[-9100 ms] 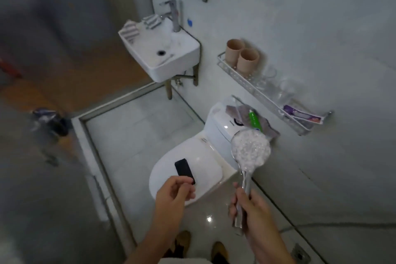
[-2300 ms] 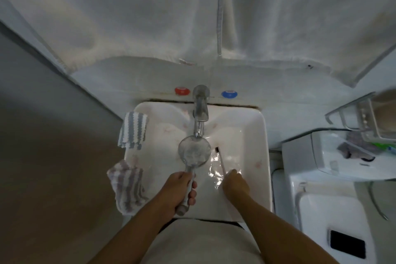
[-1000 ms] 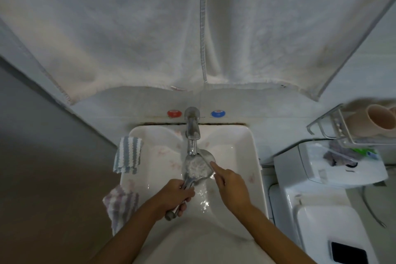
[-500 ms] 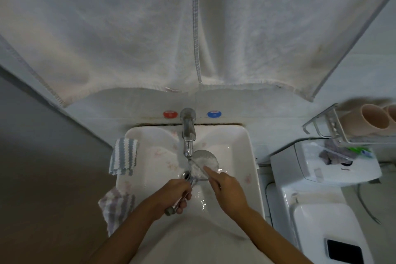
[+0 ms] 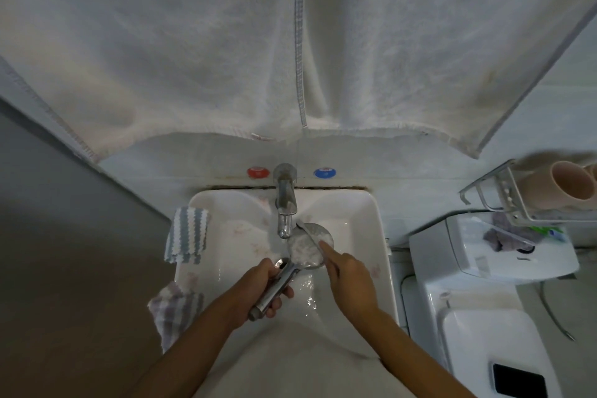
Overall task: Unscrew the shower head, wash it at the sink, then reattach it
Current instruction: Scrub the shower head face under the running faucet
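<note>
One shower head [image 5: 307, 245] sits over one white sink [image 5: 378, 236], under one chrome tap [image 5: 285, 203]. Two hands are in view: the left hand [image 5: 258, 291] and the right hand [image 5: 350, 278]. One thin brush [image 5: 310, 233] lies across the shower head's face. Two striped cloths hang on the sink's left rim: one [image 5: 187, 234] higher, one [image 5: 176, 307] lower. Two round wall caps show, one red [image 5: 257, 172], one blue [image 5: 323, 172]. Two white towels [image 5: 161, 42] hang above. One wire rack [image 5: 504, 200] holds two pink cups [image 5: 562, 184]. One toilet [image 5: 484, 317] carries one black phone [image 5: 520, 383].

Cups [image 5: 568, 184] cut by rt edge; brush [image 5: 308, 233] bristles too small.
</note>
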Tool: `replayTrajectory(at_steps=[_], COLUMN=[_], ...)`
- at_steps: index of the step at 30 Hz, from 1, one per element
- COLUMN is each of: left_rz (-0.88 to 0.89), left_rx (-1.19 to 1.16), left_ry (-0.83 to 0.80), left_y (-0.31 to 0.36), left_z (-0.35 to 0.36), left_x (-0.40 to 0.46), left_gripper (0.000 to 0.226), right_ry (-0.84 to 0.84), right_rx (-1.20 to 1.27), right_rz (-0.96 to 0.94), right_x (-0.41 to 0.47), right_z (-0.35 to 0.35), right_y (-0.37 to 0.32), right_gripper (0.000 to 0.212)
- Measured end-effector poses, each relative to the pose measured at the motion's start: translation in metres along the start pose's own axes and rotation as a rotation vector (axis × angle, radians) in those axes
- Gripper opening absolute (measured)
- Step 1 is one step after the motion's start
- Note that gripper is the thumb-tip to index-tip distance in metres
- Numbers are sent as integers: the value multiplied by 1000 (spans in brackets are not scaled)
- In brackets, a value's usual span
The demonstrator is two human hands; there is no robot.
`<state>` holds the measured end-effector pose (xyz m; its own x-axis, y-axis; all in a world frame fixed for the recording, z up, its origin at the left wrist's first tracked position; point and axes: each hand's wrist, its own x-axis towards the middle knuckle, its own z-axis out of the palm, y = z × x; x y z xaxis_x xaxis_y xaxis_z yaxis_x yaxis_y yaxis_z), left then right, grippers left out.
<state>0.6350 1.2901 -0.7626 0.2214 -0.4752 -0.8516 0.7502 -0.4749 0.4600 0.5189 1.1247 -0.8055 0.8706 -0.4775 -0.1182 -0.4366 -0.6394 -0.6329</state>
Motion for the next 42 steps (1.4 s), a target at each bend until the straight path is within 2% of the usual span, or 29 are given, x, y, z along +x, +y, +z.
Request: replayTrajectory(at_steps=[4,9,14,19,24,29,33,38,42], left_rz=[-17,-7,-3,14,18,22,22,27,19], left_rx=[0,39,36,50,6,-10,-25,-46,-55], left_ry=[34,51,67,65,77,84,111,129,136], left_y=[-1,-1,-4,-5,-7,-6,-8,-9,-10], left_z=[-1,0,-2,-3,-6,-5,-6,-7,-7], left_x=[3,4,4,3,4,3,5,6,7], left_gripper=[40,39,38,39,38,38,38,37,37], right_ry=[-87,1,-151,-36,-179,-74,-180,-78,-175], right_rx=[-7,-8,-34,-61,-30,-64,-62,-72,-42], right_rz=[-56,46,-63,32,-78,-4,-76,14,-38], right_x=[-5,-1,-7,-4,-11,-7,-12,-9,-11], right_z=[2,-2,2,-1,0,-4,-3,-7,-9], right_y=[-6,0,-8,-2,-8,-5,-11,-8,-9], right_gripper=[40,41,42,41,42,44,43,45,44])
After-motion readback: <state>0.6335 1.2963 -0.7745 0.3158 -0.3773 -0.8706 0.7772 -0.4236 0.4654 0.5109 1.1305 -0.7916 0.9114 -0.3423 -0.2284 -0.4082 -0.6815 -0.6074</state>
